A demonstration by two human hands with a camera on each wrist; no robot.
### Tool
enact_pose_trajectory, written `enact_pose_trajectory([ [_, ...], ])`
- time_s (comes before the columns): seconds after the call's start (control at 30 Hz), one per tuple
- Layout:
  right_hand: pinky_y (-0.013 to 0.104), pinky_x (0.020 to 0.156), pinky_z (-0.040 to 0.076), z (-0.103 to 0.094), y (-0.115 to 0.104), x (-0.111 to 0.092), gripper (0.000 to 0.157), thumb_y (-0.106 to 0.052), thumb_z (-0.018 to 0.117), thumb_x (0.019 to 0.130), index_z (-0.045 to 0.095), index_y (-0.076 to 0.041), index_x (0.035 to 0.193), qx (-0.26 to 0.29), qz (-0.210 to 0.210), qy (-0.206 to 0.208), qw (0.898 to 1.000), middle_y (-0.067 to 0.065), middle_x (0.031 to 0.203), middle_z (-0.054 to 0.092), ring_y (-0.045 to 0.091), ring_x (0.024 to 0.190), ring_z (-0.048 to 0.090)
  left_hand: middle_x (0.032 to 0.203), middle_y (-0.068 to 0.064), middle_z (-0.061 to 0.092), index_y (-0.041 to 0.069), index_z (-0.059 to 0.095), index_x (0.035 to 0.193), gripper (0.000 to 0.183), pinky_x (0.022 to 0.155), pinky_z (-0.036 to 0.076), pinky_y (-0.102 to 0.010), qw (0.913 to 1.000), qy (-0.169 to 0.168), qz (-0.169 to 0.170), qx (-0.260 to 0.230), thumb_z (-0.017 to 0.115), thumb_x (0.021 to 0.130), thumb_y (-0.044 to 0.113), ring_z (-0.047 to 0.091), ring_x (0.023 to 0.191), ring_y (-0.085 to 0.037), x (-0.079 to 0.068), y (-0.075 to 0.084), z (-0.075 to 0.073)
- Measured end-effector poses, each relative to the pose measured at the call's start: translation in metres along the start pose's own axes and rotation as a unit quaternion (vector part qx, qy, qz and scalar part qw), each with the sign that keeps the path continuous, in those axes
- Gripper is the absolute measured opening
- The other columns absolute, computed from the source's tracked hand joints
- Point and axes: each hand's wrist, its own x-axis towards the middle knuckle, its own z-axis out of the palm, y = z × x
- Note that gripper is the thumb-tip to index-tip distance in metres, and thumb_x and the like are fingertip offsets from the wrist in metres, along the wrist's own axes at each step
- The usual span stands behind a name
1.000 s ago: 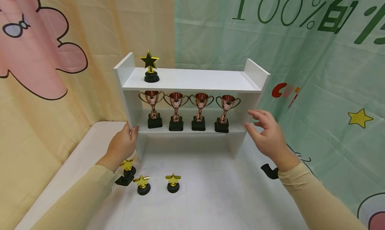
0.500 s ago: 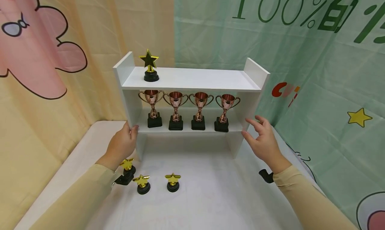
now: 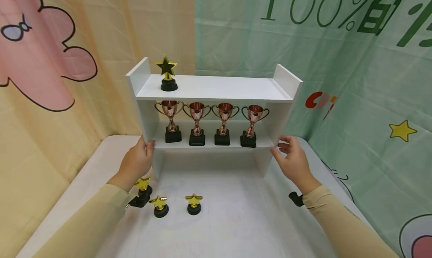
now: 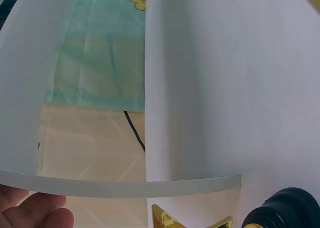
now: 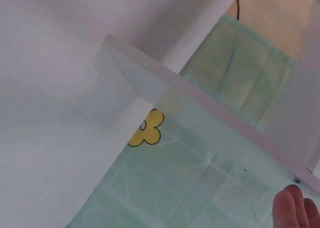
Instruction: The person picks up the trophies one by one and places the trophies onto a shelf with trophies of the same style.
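Note:
A white two-tier shelf unit [image 3: 216, 87] stands on the table. My left hand [image 3: 135, 162] holds its left side panel, thumb at the front edge; in the left wrist view, bent fingers [image 4: 42, 210] lie against the panel's outer side. My right hand [image 3: 293, 162] is beside the right side panel, thumb apart from the fingers. Straight fingers [image 5: 286, 208] show close to the panel in the right wrist view; contact is unclear. Several bronze trophy cups [image 3: 222, 117] line the middle shelf. A gold star trophy [image 3: 169, 84] stands on the top shelf's left end.
On the white table [image 3: 236, 220], a star trophy [image 3: 194, 209] stands front centre, another star trophy [image 3: 161, 211] left of it. A third star trophy [image 3: 145, 192] is beside my left forearm. Printed curtains [image 3: 364, 81] hang behind and at the sides.
My right hand has moved left and down, closer to the shelf's right side panel, with its fingers drawn together. The left hand, shelf and trophies have stayed in place.

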Motion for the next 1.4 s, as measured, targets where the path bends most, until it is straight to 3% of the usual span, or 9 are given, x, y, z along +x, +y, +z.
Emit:
enact_pose_trajectory([
  [0.17,0.055,0.103,0.054,0.005,0.003,0.005,0.060,-0.018,0.065,0.106,0.034,0.005,0.152,0.031,0.029,-0.009,0.999,0.027,0.148,0.055,0.042,0.126,0.066,0.160,-0.032,0.042,0.003,0.013,0.167,0.071,0.108,0.045,-0.072,1.0000,-0.001,-0.007,-0.001,0.024,0.115,0.049,0.056,0.134,-0.056,0.000,0.001,-0.001],
  [0.43,0.049,0.090,0.057,0.015,0.014,0.012,0.044,-0.032,0.052,0.112,0.052,-0.007,0.149,-0.012,0.060,-0.042,0.997,0.021,0.135,0.068,0.035,0.111,0.067,0.159,-0.032,0.043,0.002,0.016,0.166,0.070,0.107,0.045,-0.072,1.0000,0.000,-0.006,0.002,0.025,0.115,0.049,0.056,0.133,-0.056,0.001,0.001,0.000],
  [0.67,0.062,0.100,0.053,0.020,0.020,0.015,0.044,-0.034,0.044,0.114,0.053,-0.005,0.147,-0.032,0.058,-0.031,0.997,0.026,0.142,0.064,0.045,0.125,0.064,0.160,-0.032,0.043,0.002,0.015,0.167,0.071,0.108,0.044,-0.072,1.0000,-0.005,-0.005,0.004,0.024,0.114,0.050,0.055,0.134,-0.056,0.000,0.000,0.000],
  [0.83,0.062,0.099,0.054,0.023,0.021,0.015,0.045,-0.033,0.045,0.114,0.054,-0.004,0.147,-0.026,0.062,-0.028,0.997,0.026,0.141,0.065,0.044,0.124,0.065,0.160,-0.033,0.042,0.001,0.014,0.167,0.074,0.110,0.043,-0.072,0.9998,-0.017,0.007,0.005,0.023,0.114,0.053,0.053,0.136,-0.057,0.000,-0.001,-0.004],
  [0.9,0.059,0.097,0.055,0.023,0.021,0.015,0.045,-0.033,0.046,0.114,0.055,-0.003,0.146,-0.022,0.063,-0.027,0.997,0.025,0.139,0.066,0.042,0.122,0.066,0.159,-0.034,0.043,0.000,0.016,0.166,0.075,0.110,0.043,-0.073,0.9996,-0.022,0.012,0.009,0.023,0.114,0.054,0.053,0.136,-0.056,0.000,-0.002,-0.007],
  [1.0,0.048,0.081,0.058,0.024,0.020,0.015,0.045,-0.034,0.046,0.114,0.056,-0.003,0.145,-0.011,0.072,-0.032,0.997,0.026,0.117,0.072,0.037,0.100,0.067,0.160,-0.033,0.041,0.002,0.015,0.167,0.075,0.111,0.040,-0.073,0.9992,-0.036,0.016,0.008,0.024,0.113,0.054,0.051,0.139,-0.056,0.000,-0.003,-0.011],
  [1.13,0.032,0.067,0.049,0.023,0.019,0.015,0.046,-0.036,0.045,0.114,0.057,-0.004,0.145,-0.001,0.089,-0.036,0.995,0.022,0.103,0.069,0.027,0.082,0.059,0.165,-0.029,0.036,0.007,0.010,0.169,0.075,0.114,0.037,-0.075,0.9981,-0.056,0.023,0.005,0.027,0.113,0.054,0.045,0.144,-0.056,0.000,-0.005,-0.014],
  [1.4,0.032,0.076,0.053,0.024,0.020,0.014,0.047,-0.036,0.046,0.114,0.056,-0.004,0.147,0.009,0.104,-0.035,0.994,0.024,0.119,0.071,0.030,0.094,0.063,0.170,-0.023,0.032,0.019,0.003,0.171,0.078,0.116,0.033,-0.075,0.9947,-0.098,0.020,0.022,0.030,0.111,0.061,0.040,0.148,-0.055,-0.005,-0.010,-0.027],
])
